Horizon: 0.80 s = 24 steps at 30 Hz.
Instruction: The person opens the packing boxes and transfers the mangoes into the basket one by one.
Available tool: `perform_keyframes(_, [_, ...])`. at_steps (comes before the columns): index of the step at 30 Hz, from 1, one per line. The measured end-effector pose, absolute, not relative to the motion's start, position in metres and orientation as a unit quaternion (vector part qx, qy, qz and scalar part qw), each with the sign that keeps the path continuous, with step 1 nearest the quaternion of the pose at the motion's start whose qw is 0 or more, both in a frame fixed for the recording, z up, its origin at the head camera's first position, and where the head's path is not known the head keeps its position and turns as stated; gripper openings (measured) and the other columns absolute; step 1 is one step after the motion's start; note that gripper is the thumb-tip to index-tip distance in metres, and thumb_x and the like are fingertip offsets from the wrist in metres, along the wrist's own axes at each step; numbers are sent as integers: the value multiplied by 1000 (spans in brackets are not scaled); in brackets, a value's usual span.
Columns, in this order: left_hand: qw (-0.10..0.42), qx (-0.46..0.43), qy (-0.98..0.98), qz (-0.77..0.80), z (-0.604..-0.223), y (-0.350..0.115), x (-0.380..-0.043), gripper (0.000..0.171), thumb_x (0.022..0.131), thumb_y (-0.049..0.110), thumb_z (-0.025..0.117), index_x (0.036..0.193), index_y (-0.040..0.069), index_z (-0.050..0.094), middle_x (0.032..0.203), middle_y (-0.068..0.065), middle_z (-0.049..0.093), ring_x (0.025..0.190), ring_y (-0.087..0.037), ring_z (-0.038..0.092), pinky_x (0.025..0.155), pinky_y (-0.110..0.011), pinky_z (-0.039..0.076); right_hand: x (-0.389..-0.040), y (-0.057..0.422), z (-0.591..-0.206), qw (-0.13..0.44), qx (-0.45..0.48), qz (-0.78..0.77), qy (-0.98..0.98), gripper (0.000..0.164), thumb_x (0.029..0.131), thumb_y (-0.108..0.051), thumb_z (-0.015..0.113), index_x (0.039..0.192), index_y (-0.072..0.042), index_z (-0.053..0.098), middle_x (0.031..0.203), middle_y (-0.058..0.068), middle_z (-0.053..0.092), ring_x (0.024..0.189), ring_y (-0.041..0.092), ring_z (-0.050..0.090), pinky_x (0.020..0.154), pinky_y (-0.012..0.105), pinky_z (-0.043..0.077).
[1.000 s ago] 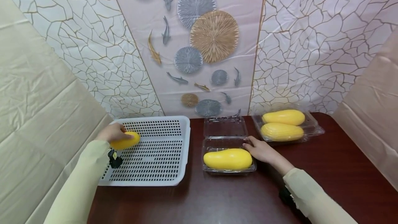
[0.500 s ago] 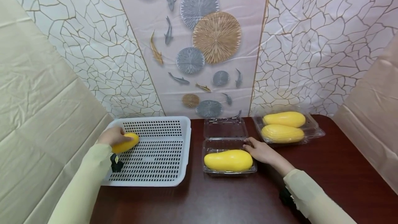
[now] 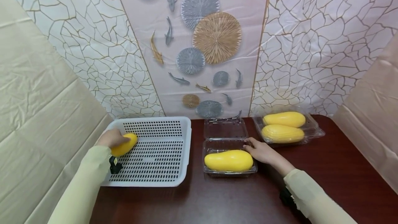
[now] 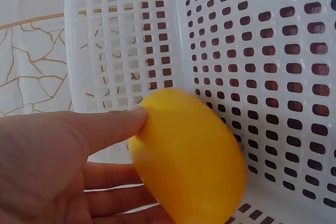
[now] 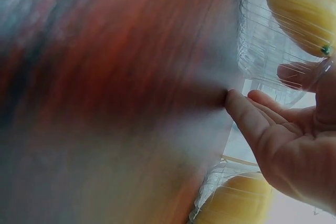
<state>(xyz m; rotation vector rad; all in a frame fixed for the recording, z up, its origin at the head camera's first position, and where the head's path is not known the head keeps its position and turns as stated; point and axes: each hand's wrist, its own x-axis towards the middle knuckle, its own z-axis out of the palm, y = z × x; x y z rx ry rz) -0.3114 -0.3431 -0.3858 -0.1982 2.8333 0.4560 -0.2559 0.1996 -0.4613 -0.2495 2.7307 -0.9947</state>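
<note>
My left hand (image 3: 111, 138) holds a smooth yellow papaya-shaped fruit (image 3: 125, 144) over the left side of a white perforated plastic basket (image 3: 143, 184). The left wrist view shows the thumb on one side of the fruit (image 4: 189, 153) and several fingers on the other, close to the basket's slotted wall. At the centre, a clear plastic clamshell box (image 3: 214, 173) stands with its lid (image 3: 225, 128) laid back. One larger yellow fruit (image 3: 228, 160) lies along its front. My right hand (image 3: 262, 151) grips the box's right wall, thumb at the rim and fingers outside.
At the back right, another clear box (image 3: 312, 127) contains two yellow fruits (image 3: 283, 119), side by side. A patterned cloth backdrop (image 3: 199, 78) rises behind the dark reddish table (image 3: 211, 203). Beige cloth sides (image 3: 37, 113) flank the table on left and right.
The fruit in my left hand has turned to a steeper slant and shifted slightly down within the basket. My right hand keeps its place on the box.
</note>
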Motion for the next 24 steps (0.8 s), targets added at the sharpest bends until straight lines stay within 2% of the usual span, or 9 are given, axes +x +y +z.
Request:
perform_keyframes(5, [144,-67,977,140,-384,-341,-308,42,100,29,58,107,-12,57,84,-16,55,77,-28,53,72,-39,45,-255,200,-462,110,-88,-332,933,49,106,-27,48,140,8,46,127,29,62,99,31,62,79,48,49])
perform_keyframes(12, [137,-58,982,116,-382,-339,-307,35,101,28,54,88,-3,61,77,-13,55,70,-25,53,68,-37,45,-256,198,-461,104,-91,-328,934,50,105,-28,49,140,8,46,130,30,59,101,33,62,80,48,49])
perform_keyframes(18, [141,-79,975,150,-382,-339,-308,38,100,27,59,103,-11,60,83,-16,58,77,-30,57,65,-35,49,-258,198,-462,106,-90,-326,935,49,106,-27,49,140,7,46,131,30,59,107,36,62,83,50,49])
perform_keyframes(24, [132,-81,975,161,-381,-342,-304,33,98,26,62,96,-7,57,80,-16,55,72,-29,54,62,-34,47,-257,198,-461,111,-93,-322,936,50,106,-28,48,141,8,45,133,31,58,102,33,61,81,48,48])
